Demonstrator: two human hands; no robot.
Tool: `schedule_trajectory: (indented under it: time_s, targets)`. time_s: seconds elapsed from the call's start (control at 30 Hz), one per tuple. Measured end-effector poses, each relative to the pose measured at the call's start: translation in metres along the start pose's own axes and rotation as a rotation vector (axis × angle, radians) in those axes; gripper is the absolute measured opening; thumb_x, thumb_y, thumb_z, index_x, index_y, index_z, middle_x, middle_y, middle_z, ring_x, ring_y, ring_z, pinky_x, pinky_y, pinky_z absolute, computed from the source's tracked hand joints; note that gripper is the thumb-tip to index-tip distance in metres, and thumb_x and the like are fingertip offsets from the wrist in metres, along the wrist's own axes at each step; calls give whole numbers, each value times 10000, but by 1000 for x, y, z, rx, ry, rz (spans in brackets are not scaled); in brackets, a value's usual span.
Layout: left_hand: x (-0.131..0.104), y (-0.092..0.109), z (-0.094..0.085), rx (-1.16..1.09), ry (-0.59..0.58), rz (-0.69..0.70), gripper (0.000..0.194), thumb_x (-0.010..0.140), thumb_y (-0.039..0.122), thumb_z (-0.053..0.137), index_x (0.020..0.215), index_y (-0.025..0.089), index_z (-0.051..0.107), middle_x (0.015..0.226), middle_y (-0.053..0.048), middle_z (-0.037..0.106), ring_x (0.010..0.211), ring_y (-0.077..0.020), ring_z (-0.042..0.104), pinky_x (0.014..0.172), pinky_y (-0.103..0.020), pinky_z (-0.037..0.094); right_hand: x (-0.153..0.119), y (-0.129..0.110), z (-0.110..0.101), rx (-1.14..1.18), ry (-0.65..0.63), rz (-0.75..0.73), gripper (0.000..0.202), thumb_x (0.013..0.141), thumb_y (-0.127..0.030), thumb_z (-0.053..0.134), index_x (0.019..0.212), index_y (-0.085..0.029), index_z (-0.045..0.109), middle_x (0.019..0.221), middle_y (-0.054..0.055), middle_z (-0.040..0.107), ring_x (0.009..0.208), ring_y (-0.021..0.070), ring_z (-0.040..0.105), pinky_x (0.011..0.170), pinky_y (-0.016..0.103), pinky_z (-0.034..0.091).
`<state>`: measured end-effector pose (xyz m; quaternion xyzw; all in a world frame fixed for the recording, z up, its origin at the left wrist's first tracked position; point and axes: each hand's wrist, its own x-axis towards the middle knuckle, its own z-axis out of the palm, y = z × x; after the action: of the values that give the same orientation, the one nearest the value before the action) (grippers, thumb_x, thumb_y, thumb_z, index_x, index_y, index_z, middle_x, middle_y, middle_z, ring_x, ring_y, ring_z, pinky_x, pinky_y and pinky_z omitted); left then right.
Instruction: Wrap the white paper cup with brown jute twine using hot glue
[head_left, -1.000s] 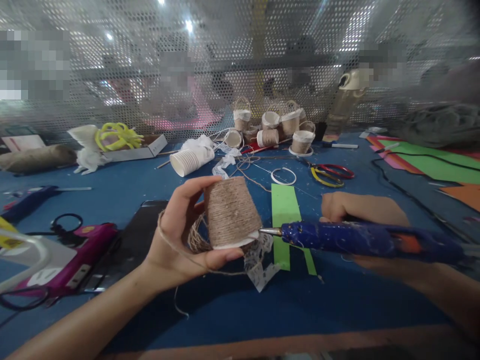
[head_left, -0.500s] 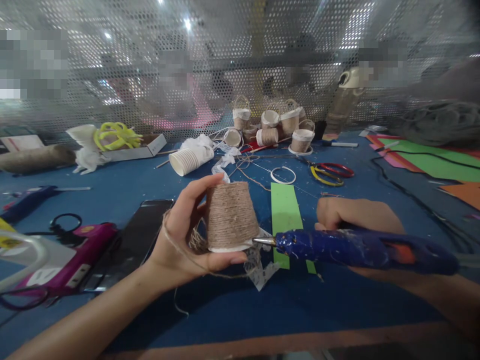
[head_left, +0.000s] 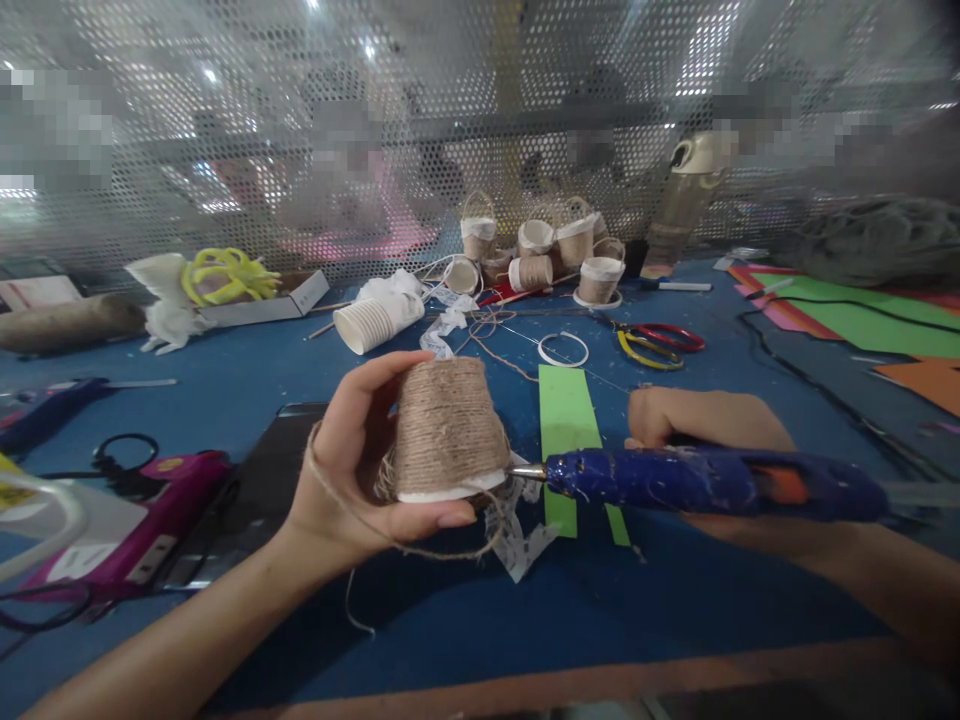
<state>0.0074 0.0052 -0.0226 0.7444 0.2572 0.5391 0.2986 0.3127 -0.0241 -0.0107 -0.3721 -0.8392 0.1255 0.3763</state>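
Note:
My left hand [head_left: 352, 460] is closed round a paper cup wrapped in jute twine [head_left: 450, 425], held upside down with its white rim at the bottom. A loose strand of twine [head_left: 352, 515] loops over the fingers and back to the rim. In my right hand [head_left: 705, 420] is a blue glue gun [head_left: 675, 480], lying level, its metal nozzle close to the cup's lower right edge. Whether the tip touches the cup I cannot tell. Beneath and behind lie white lace ribbon [head_left: 517, 545] and a green paper strip [head_left: 568, 420].
Twine-covered little baskets [head_left: 576, 240] stand at the back, beside stacked paper cups [head_left: 367, 322]. Scissors [head_left: 652, 343] and a white ring [head_left: 562, 349] lie mid-table. On the left are a phone [head_left: 247, 480], a magenta power strip [head_left: 161, 520] and another glue gun [head_left: 56, 410]. Coloured paper [head_left: 862, 315] lies right.
The cup in my left hand has shifted slightly left and tilted. The glue gun has moved a little left and up, and a small gap of rim now shows below the twine near the nozzle.

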Motion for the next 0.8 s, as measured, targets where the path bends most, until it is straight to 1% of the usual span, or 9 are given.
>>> schedule_trajectory:
  time_s: [0.13, 0.23, 0.37, 0.43, 0.53, 0.67, 0.73, 0.8]
  targets:
    - [0, 1, 2, 22, 1, 39, 869, 596, 524, 975, 1338, 257, 609, 1211, -85, 716, 1119, -303, 720, 950, -401, 629, -4, 1, 5, -9, 5, 4, 250, 780, -156, 631, 707, -250, 411, 579, -86, 486, 472, 95, 432, 462, 237, 307]
    - [0, 1, 3, 19, -27, 32, 873, 600, 508, 978, 1343, 256, 594, 1213, -80, 701, 1115, -286, 717, 941, -374, 625, -6, 1, 6, 5, 12, 12, 247, 794, -154, 628, 713, -251, 416, 586, -90, 491, 471, 92, 435, 464, 238, 309]
    - [-1, 2, 3, -20, -28, 52, 819, 649, 491, 957, 1348, 265, 595, 1202, -61, 700, 1113, -256, 709, 940, -329, 605, -7, -1, 5, 3, 0, 19, 239, 804, -158, 620, 716, -249, 418, 591, -93, 503, 467, 83, 446, 462, 232, 310]
    - [-1, 1, 3, -8, -22, 73, 807, 662, 485, 950, 1352, 262, 596, 1203, -62, 700, 1108, -264, 702, 949, -349, 596, -6, -2, 4, -1, 3, 23, 244, 800, -162, 621, 710, -247, 410, 588, -92, 497, 469, 82, 443, 460, 229, 307]
    - [0, 0, 1, 5, -15, 97, 810, 665, 518, 935, 1355, 259, 600, 1200, -70, 699, 1105, -292, 695, 947, -393, 595, -5, -1, 4, 3, 0, 20, 257, 793, -170, 634, 704, -246, 406, 583, -91, 487, 473, 85, 436, 459, 229, 308]
    - [0, -1, 2, -65, -3, 76, 817, 660, 518, 941, 1360, 257, 611, 1214, -65, 694, 1138, -281, 693, 966, -364, 600, -5, -1, 4, 18, 12, 7, 260, 790, -175, 638, 695, -247, 407, 570, -92, 472, 464, 87, 432, 451, 228, 308]
    - [0, 0, 3, -109, -6, 64, 792, 682, 505, 932, 1363, 262, 607, 1251, -68, 683, 1165, -287, 685, 983, -373, 603, -4, -2, 4, 16, 11, 6, 253, 794, -175, 634, 695, -246, 412, 573, -90, 479, 465, 87, 440, 453, 227, 312]
    - [1, 1, 4, -143, -22, 67, 752, 713, 486, 917, 1361, 266, 606, 1261, -72, 678, 1152, -287, 689, 961, -380, 618, -4, -2, 5, 15, 5, 9, 251, 800, -174, 631, 695, -244, 415, 578, -88, 485, 468, 85, 444, 457, 227, 310]
